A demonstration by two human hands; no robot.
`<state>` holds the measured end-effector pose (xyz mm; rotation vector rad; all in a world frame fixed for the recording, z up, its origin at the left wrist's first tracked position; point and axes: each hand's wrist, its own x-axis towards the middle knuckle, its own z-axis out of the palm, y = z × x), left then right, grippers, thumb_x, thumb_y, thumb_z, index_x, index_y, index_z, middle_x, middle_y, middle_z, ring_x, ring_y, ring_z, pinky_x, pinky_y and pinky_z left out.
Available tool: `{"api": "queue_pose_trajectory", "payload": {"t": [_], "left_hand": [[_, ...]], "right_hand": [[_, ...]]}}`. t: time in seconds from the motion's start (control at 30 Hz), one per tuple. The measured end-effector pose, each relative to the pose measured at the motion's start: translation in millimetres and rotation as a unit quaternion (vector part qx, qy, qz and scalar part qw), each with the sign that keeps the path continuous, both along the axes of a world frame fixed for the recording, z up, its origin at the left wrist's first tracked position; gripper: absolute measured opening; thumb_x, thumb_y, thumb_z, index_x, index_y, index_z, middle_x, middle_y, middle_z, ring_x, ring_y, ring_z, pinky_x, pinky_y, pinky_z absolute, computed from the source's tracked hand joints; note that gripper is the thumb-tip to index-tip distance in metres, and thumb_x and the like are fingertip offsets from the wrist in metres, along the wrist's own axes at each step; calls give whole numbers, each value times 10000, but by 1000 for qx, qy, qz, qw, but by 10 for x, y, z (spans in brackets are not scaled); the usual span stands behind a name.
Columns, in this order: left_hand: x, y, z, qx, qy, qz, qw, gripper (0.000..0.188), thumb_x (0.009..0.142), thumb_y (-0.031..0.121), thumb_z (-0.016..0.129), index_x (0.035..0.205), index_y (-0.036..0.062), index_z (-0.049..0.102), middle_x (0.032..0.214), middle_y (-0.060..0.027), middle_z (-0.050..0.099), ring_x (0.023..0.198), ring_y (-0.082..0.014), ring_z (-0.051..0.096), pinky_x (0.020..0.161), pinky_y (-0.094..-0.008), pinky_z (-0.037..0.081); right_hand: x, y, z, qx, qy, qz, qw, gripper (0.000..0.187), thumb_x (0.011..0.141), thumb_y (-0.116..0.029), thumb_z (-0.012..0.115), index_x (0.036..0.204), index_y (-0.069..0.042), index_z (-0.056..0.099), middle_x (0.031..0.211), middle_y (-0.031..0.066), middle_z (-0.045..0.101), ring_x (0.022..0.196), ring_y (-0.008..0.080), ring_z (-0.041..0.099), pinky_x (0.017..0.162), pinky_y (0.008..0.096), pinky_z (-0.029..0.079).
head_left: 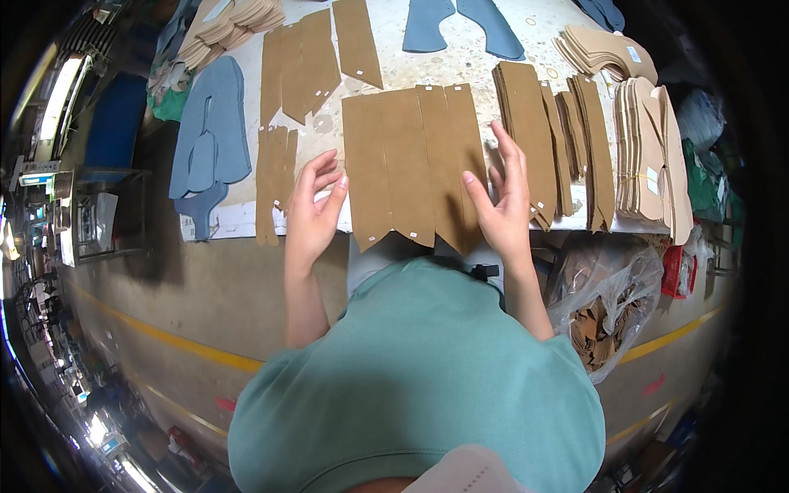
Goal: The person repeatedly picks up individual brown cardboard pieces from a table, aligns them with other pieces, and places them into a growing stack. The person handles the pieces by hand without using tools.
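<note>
Several brown suede-like cut panels (pixel 404 156) lie side by side in front of me, with small white labels on their corners and pointed lower ends over the table's near edge. My left hand (pixel 315 209) is raised beside their left edge, open, fingers lightly bent and holding nothing. On the other side my right hand (pixel 505 201) is open too, thumb and fingers spread, next to the rightmost panel. Whether either hand touches a panel I cannot tell. Narrow brown strips (pixel 276 177) lie left of my left hand. Stacks of brown strips (pixel 526 123) stand just beyond my right hand.
More brown pieces (pixel 300 66) lie at the back left of the white table (pixel 485 74). Blue cut pieces (pixel 215 123) are at its left, others (pixel 464 25) at the back. Tan stacks (pixel 649 156) are at the right. A clear bag of brown scraps (pixel 604 320) stands below the right edge.
</note>
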<state>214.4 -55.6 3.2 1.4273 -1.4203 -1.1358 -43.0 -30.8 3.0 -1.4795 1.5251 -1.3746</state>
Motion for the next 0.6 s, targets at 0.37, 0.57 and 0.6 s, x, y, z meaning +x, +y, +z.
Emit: {"api": "queue_pose_trajectory", "payload": {"t": [0.37, 0.57, 0.6], "left_hand": [[-181, -18, -107, -1, 13, 2, 1000, 345, 938, 113, 649, 1255, -1, 577, 1158, -111, 603, 904, -97, 564, 798, -264, 521], [-224, -38, -184, -95, -45, -4, 994, 306, 904, 97, 672, 1203, 42, 637, 1099, -83, 607, 818, -95, 536, 694, -241, 487], [-233, -39, -194, -108, -31, -7, 994, 311, 903, 95, 672, 1209, 46, 636, 1109, -83, 599, 808, -99, 530, 682, -236, 481]], "right_hand": [[-13, -15, -91, 40, 68, -23, 997, 577, 851, -7, 661, 1400, -102, 510, 1324, 158, 511, 1188, 275, 557, 895, 341, 518], [115, -58, -129, -57, 102, -76, 990, 578, 844, 4, 654, 1393, -105, 514, 1311, 162, 510, 1133, 292, 575, 856, 368, 538], [113, -72, -126, -49, 79, -80, 992, 585, 841, 7, 656, 1396, -106, 511, 1312, 163, 508, 1115, 289, 582, 842, 369, 544]]}}
